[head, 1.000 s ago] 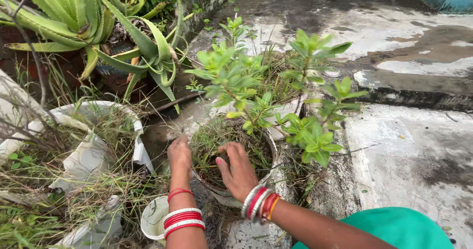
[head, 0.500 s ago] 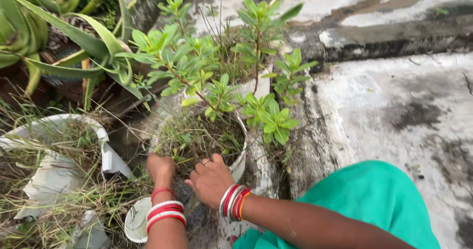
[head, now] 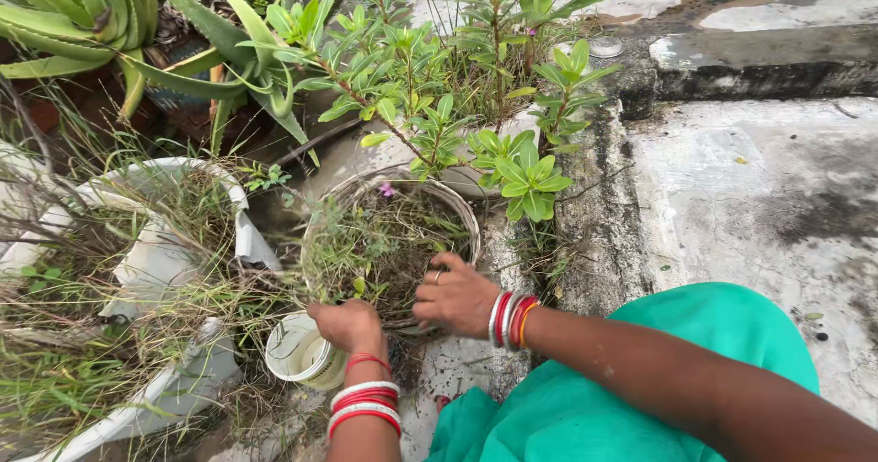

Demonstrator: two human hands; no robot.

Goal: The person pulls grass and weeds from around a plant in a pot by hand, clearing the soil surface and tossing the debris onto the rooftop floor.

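Where weeds crowd the rim: one round pot (head: 462, 208), pale and worn, packed with wiry grass, dark soil and one small pink flower (head: 387, 189); set on wet concrete floor (head: 777, 206) at centre of view, just beside one small white plastic cup (head: 300, 352), cylindrical and tipped on its side.

Two hands at the pot's near edge. Left hand (head: 347, 325): fingers curled tight into the grass at the rim, closed around a tuft or not, cannot tell. Right hand (head: 455, 295): fingers bent and pressed together, dug into the weeds inside the pot, one ring visible; whether stems are pinched, cannot tell.

Two sets of bangles, red and white, one per wrist.

One leafy green shrub (head: 430, 105), glossy oval leaves, leaning over the pot's far side. One aloe (head: 137, 32), thick spiked leaves, upper left. One cracked white container (head: 160, 261), broken plastic, overgrown with dry grass, left of the pot. One green garment (head: 658, 380), smooth cloth, lower right.
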